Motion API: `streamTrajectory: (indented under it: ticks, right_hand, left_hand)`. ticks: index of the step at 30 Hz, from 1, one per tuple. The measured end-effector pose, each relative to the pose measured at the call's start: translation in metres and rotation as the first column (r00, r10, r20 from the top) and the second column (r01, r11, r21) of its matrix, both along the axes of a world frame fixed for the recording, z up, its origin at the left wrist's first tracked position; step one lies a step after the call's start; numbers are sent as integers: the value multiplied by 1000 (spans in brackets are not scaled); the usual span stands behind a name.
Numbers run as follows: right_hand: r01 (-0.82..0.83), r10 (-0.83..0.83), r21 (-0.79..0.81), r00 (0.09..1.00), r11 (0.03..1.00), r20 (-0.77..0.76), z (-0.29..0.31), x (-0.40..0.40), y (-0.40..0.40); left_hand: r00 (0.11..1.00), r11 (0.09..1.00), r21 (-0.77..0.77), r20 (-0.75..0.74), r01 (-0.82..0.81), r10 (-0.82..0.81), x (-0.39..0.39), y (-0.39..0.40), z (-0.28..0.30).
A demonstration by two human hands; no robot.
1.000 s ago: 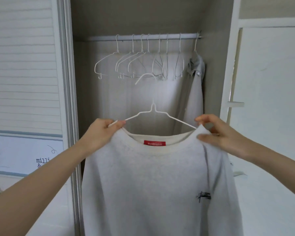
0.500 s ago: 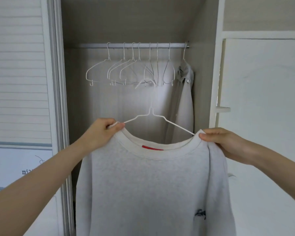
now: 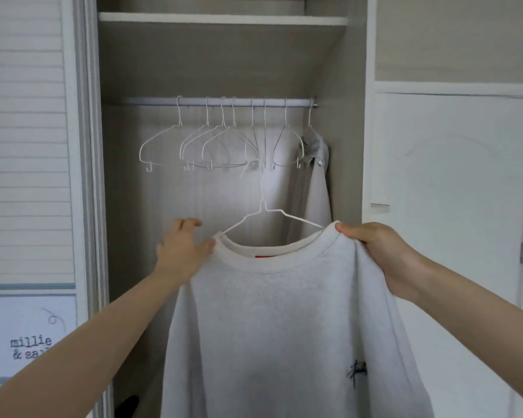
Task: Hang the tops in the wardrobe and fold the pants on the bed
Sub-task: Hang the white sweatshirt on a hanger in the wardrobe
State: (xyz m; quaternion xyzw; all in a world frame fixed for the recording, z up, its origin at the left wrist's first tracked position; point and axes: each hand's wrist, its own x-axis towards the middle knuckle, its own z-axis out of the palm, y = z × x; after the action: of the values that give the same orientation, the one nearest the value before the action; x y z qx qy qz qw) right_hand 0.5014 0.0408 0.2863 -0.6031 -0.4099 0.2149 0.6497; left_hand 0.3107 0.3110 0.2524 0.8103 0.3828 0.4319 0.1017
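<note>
The open wardrobe (image 3: 218, 70) fills the view, its rail (image 3: 224, 101) running across the upper part. In front of the wardrobe and below the rail hangs a pale grey sweatshirt (image 3: 284, 327), front facing us, a small dark motif low on its right side. To the right of the sweatshirt's neck, the right hand (image 3: 384, 251) has its grip closed on the shoulder seam, thumb on top, fabric bunched under it. At the sweatshirt's other shoulder the left hand (image 3: 183, 248) is blurred, fingers spread wide, holding nothing, thumb just at the collar edge. Against the wardrobe's right wall hangs another grey top (image 3: 314, 182). A white wire hanger (image 3: 269, 214) sits inside the sweatshirt's neck, its hook rising toward the rail but well below it. Empty hangers (image 3: 218, 140) line the rail above the sweatshirt.
</note>
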Motion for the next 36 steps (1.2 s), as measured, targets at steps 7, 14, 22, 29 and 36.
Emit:
streamTrajectory:
  ticks: [7,14,22,29,36]
  right_hand:
    - [244,-233,112,967,963,-107,25,-8,50]
    - [448,-433,155,893,880,-124,49,5,97]
    - [535,-534,142,844,833,-49,60,41,137]
    - [559,-568,185,823,808,-2,74,85,173]
    - [534,-571,231,808,813,144,97,110,205]
  left_hand:
    - [776,742,-340,-53,578,-629,51,-78,1]
    - [568,510,-357,73,782,-820,91,-117,-17]
    - [825,810,-194,-9,553,-565,116,-63,-25]
    - [889,898,-14,-134,440,-438,135,2,-24]
    - [857,857,-5,-22,515,-515,169,56,-5]
